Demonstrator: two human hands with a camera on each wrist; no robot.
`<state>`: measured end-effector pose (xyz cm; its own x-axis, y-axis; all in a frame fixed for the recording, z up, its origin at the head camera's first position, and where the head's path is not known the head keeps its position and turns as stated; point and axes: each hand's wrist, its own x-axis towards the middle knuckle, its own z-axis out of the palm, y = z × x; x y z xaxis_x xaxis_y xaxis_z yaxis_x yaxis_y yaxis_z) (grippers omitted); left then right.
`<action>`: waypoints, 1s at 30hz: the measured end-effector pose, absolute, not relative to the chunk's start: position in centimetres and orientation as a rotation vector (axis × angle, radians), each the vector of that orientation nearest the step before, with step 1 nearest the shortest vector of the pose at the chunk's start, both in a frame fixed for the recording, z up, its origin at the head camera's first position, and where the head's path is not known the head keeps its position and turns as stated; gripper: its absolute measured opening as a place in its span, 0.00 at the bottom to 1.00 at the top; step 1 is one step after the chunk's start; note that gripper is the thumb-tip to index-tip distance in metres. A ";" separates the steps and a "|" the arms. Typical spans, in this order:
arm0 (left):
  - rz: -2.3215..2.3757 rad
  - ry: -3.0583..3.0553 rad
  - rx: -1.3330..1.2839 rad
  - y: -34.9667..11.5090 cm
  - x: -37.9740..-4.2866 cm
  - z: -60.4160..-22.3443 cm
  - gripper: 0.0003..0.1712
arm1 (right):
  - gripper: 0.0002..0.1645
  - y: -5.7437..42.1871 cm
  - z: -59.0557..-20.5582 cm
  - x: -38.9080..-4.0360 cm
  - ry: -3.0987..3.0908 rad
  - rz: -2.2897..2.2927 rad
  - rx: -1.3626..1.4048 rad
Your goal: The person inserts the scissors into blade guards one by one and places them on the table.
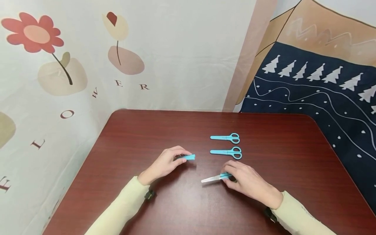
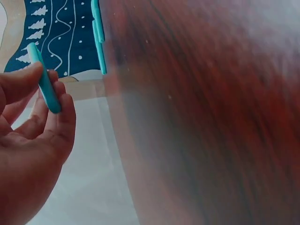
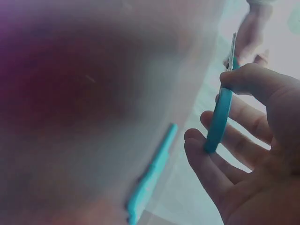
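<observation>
My left hand [image 1: 167, 163] pinches a light-blue scissors cover [image 1: 189, 157] between thumb and fingers; the left wrist view shows this cover [image 2: 46, 82] held tilted. To the right, my right hand [image 1: 248, 179] grips a pair of scissors [image 1: 212, 179] by its blue handles, the bare metal blades pointing left toward the left hand. In the right wrist view the thumb presses the scissors [image 3: 219, 119] against the fingers. Cover and blades are apart. Beyond the right hand lie two covered blue scissors, a nearer pair [image 1: 225, 152] and a farther pair [image 1: 225, 137], parallel with handles to the right.
The dark red-brown wooden table [image 1: 141, 130] has rounded far corners. Behind it hangs a pale cloth [image 1: 182, 65] printed with flowers and letters. A navy cloth [image 1: 290, 94] with white trees is at the right.
</observation>
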<state>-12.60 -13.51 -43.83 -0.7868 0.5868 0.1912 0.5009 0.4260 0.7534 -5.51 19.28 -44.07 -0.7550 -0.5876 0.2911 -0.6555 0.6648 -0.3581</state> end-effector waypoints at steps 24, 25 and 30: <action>1.322 2.746 0.988 -13.2 -10.8 -43.9 0.17 | 0.15 18.3 -42.5 -6.7 -2.618 0.743 0.912; 1.321 2.752 0.991 -13.2 -10.8 -44.0 0.18 | 0.15 18.3 -42.5 -6.7 -2.601 0.742 0.916; 1.335 2.773 0.984 -13.1 -10.6 -44.0 0.17 | 0.13 18.0 -42.5 -7.0 -2.561 0.754 0.906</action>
<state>-10.56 -13.11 -43.99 -0.8109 0.4844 0.3281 0.5586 0.4742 0.6804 -6.96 17.99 -42.51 -0.7472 -0.4838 0.4556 -0.6535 0.6597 -0.3712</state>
